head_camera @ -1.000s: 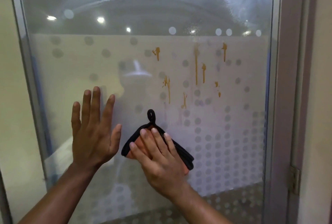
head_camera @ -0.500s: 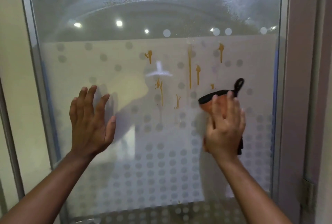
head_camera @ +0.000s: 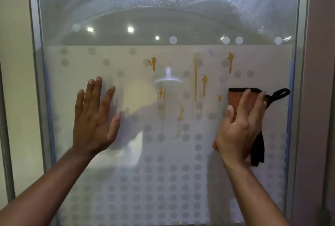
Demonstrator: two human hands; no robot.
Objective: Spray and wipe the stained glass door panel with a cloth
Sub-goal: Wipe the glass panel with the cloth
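A frosted glass door panel (head_camera: 126, 180) with a grey dot pattern fills the view. Several orange-brown drip stains (head_camera: 195, 77) run down its middle and upper right. My right hand (head_camera: 239, 126) presses an orange cloth (head_camera: 235, 97) with black trim and a black loop flat against the glass at the right, just right of the lowest small stain. My left hand (head_camera: 94, 115) lies flat on the glass at the left, fingers spread, holding nothing. Fine spray droplets mist the clear upper band of the panel.
A metal frame (head_camera: 34, 80) borders the panel on the left and another strip (head_camera: 299, 80) on the right. A pale wall stands to the left, a pinkish door jamb (head_camera: 319, 98) to the right. Ceiling lights reflect in the glass.
My right hand has carried the cloth from the lower middle of the panel up and to the right, beside the stains. My left hand has stayed flat on the glass.
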